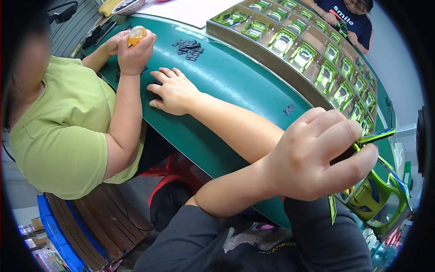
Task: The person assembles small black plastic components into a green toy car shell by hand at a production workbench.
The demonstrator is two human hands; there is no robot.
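My arms are crossed, the left one passing over the right. At the right, my left hand (321, 154) is closed around a bright green toy car body (387, 199) with blue markings and open window gaps. The hand covers part of it. My right hand (174, 93) stretches to the left end of the green table (226, 109), palm down, fingers spread. Small black plastic parts (157, 82) show by its fingertips. Just beyond it lies a loose pile of black plastic parts (188, 49). A single black part (288, 109) rests near the table's middle.
A divided cardboard tray (267, 54) of green car bodies runs along the far side. At left, a co-worker in lime (68, 122) holds a clear-and-orange rounded object (137, 35). Another person (340, 16) works at the far right. A red stool (174, 174) stands below the table.
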